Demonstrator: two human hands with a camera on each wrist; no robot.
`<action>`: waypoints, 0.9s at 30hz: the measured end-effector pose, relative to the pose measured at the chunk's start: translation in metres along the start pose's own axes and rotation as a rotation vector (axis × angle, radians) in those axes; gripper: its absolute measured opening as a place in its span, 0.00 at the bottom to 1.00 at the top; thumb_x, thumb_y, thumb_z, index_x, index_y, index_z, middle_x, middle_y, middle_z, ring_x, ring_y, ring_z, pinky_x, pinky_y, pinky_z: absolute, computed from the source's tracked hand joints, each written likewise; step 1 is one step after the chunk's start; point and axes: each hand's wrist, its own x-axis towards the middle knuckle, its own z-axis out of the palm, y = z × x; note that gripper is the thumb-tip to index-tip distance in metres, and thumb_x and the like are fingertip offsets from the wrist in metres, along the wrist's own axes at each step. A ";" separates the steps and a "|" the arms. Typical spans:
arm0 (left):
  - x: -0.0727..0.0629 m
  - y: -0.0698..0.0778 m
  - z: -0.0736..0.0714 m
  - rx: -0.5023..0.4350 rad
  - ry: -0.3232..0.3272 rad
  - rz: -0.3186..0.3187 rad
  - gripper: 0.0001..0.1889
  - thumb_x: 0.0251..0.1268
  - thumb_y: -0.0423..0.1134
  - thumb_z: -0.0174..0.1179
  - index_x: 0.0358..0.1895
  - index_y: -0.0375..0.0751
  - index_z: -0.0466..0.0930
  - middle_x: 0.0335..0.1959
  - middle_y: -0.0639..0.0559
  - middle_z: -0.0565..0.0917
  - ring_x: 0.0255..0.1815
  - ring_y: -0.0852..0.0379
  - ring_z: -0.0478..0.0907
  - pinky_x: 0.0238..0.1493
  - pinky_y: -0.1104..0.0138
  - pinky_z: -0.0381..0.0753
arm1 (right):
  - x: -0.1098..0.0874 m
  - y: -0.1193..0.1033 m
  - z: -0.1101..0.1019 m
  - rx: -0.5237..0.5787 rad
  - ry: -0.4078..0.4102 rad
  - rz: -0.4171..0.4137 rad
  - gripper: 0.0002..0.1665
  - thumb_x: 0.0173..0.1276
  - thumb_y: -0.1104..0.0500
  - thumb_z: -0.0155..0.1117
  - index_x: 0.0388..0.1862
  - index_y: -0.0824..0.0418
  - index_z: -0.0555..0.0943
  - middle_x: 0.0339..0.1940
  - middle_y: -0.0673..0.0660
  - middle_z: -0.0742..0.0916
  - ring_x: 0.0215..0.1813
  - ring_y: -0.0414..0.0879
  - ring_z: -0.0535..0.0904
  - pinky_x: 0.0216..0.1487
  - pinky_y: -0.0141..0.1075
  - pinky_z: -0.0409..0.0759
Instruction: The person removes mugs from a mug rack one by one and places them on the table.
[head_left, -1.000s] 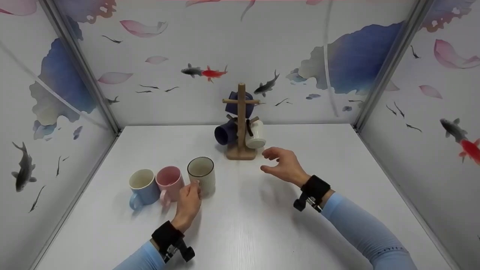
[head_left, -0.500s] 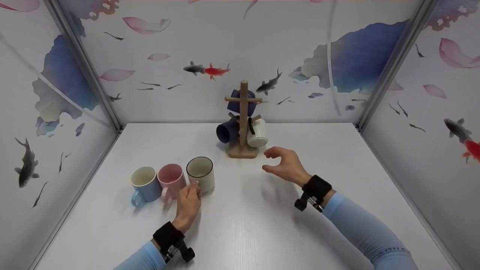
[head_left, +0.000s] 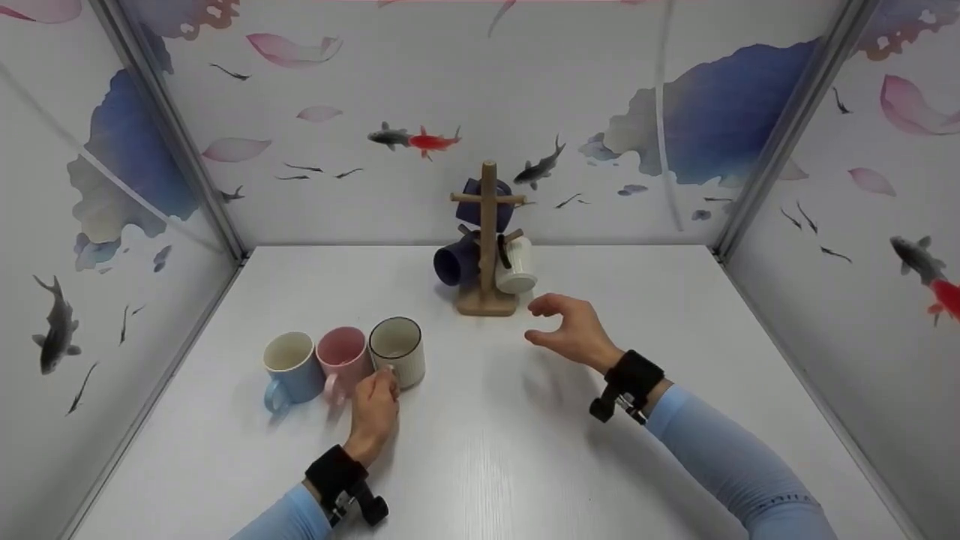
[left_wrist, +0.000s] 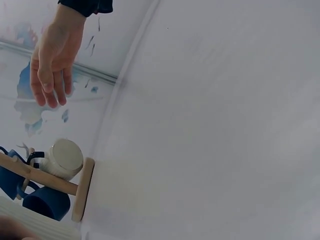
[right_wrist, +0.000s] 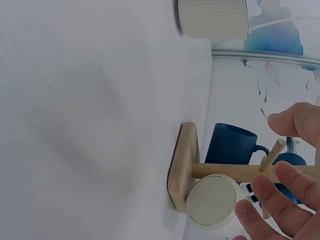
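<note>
My left hand (head_left: 373, 412) pinches the handle of a ribbed cream mug (head_left: 410, 366) with a dark rim. The mug is upright, its base at or close to the white tabletop. Just left of it stands a pink mug (head_left: 343, 364), near or touching it, and then a light blue mug (head_left: 298, 379). My right hand (head_left: 574, 334) hovers over the table with its fingers loosely curved, holding nothing. Closest to that hand is a white ribbed mug (head_left: 517, 270), hung by its black handle on a wooden mug rack (head_left: 487, 232).
On the rack also hang two dark blue mugs, a lower one (right_wrist: 231, 144) and an upper one (head_left: 471, 215). The rack stands near the table's back edge. Printed wall panels (head_left: 330, 97) with metal corner posts enclose the table on the back and sides.
The cream mug has shifted a little left, closer to the pink mug, with my left hand still on its handle. My right hand has hardly moved.
</note>
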 end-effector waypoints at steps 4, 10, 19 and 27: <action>-0.001 0.001 0.000 0.010 0.010 -0.017 0.25 0.92 0.43 0.45 0.25 0.45 0.73 0.22 0.56 0.72 0.22 0.59 0.67 0.27 0.68 0.65 | 0.000 0.000 0.001 0.004 -0.007 0.002 0.25 0.67 0.58 0.83 0.62 0.62 0.89 0.56 0.63 0.94 0.64 0.64 0.88 0.69 0.59 0.84; -0.002 0.004 -0.001 -0.027 0.006 -0.061 0.25 0.91 0.42 0.46 0.25 0.45 0.73 0.20 0.56 0.71 0.20 0.59 0.66 0.24 0.69 0.64 | 0.000 0.001 0.001 0.014 -0.009 0.012 0.25 0.67 0.58 0.83 0.62 0.61 0.88 0.57 0.63 0.94 0.64 0.64 0.87 0.70 0.59 0.83; -0.009 0.027 -0.001 -0.062 -0.050 -0.138 0.25 0.92 0.43 0.44 0.25 0.45 0.70 0.22 0.58 0.70 0.19 0.62 0.65 0.23 0.71 0.63 | -0.002 0.002 0.002 0.030 -0.030 0.028 0.26 0.68 0.57 0.83 0.63 0.61 0.88 0.58 0.63 0.93 0.66 0.66 0.87 0.71 0.63 0.82; -0.029 0.073 -0.001 0.170 -0.092 -0.140 0.24 0.96 0.44 0.44 0.33 0.37 0.76 0.24 0.56 0.74 0.20 0.61 0.70 0.23 0.70 0.69 | -0.001 0.004 0.005 0.056 -0.043 0.036 0.27 0.69 0.56 0.82 0.64 0.61 0.87 0.58 0.65 0.93 0.66 0.67 0.87 0.71 0.68 0.80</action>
